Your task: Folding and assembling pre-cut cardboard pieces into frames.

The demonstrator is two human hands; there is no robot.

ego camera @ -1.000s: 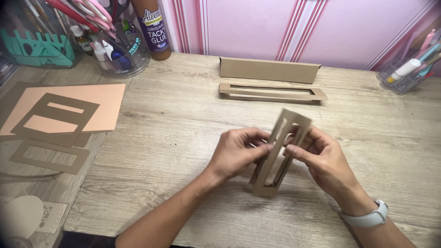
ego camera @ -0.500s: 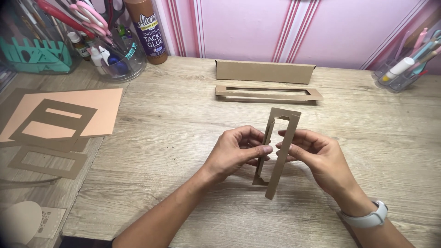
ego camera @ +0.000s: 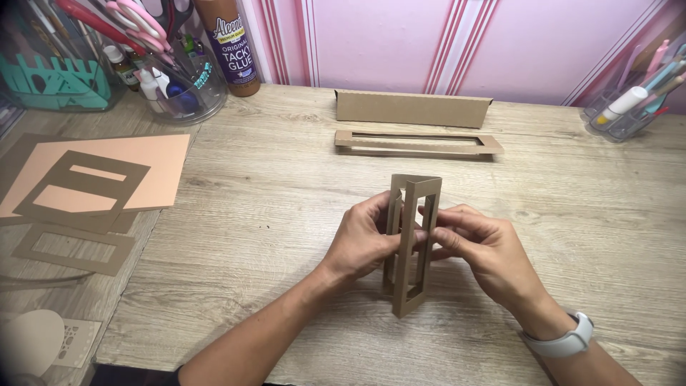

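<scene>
The left hand (ego camera: 364,243) hides part of the folded cardboard frame (ego camera: 413,243).

You get bright, even light from above; the worktop (ego camera: 271,214) shows clear wood grain without glare. Soft, short shadows sit under your left hand (ego camera: 364,239) and right hand (ego camera: 482,250). The centre is sharp, while the lower-left corner blurs and darkens.

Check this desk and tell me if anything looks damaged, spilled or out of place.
Nothing stands out. Both hands, left hand and right hand, hold a folded brown card frame upright on the wooden desk; the other card pieces lie flat and intact.
</scene>
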